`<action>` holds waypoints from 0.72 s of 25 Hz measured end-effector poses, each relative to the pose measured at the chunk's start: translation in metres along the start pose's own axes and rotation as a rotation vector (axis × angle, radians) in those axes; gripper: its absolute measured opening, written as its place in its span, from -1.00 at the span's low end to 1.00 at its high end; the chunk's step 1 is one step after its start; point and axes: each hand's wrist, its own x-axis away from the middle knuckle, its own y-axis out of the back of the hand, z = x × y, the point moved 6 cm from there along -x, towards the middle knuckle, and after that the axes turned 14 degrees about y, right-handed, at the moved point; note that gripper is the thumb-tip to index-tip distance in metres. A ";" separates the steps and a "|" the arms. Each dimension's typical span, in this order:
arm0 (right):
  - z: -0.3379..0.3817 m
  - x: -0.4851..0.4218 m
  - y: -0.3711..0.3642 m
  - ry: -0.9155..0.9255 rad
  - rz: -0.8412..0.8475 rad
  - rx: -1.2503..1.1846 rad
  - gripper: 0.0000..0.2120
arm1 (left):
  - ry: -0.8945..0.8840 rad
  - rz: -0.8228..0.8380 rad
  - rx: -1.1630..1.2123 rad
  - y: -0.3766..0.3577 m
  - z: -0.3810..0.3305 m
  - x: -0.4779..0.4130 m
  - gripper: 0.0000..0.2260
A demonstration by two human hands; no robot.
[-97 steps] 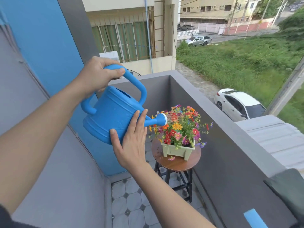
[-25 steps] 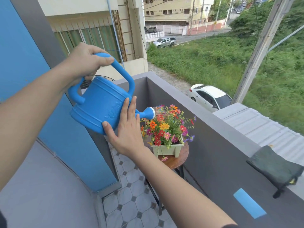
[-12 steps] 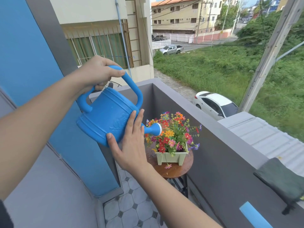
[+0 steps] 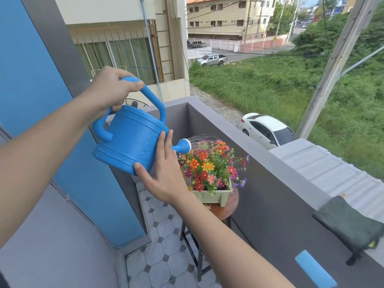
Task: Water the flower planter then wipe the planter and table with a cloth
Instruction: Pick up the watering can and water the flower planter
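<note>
Gripping the arched top handle of the blue watering can (image 4: 133, 140), the left hand (image 4: 110, 88) is closed around it, thumb over the top, fingers wrapped beneath. The right hand (image 4: 164, 173) lies flat and open against the can's front wall, fingers spread upward beside the base of the spout, thumb under the lower edge; it braces, not clasps. Can is tilted forward, spout rose (image 4: 185, 146) white-faced, fine spray (image 4: 199, 139) arcing out over the flowers (image 4: 209, 167). Flowers mixed red, orange, yellow, pink, purple, standing in a pale green planter (image 4: 216, 195). Planter sits on a small round wooden table (image 4: 226, 210) with dark legs, set close against the grey balcony wall (image 4: 270, 183). Floor is pale octagonal tile (image 4: 164, 246). A dark green cloth (image 4: 351, 223) is draped over the wall's top ledge at right, well apart from the planter.
</note>
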 end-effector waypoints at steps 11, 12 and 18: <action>0.032 0.023 -0.017 -0.072 -0.120 0.030 -0.09 | 0.061 0.192 -0.017 -0.011 0.002 0.019 -0.82; 0.030 0.020 -0.014 -0.056 -0.130 0.062 -0.11 | 0.058 0.165 0.008 -0.009 0.003 0.019 -0.82; 0.025 0.015 -0.008 0.123 -0.182 0.410 -0.24 | 0.037 0.057 0.050 -0.003 0.007 0.023 -0.80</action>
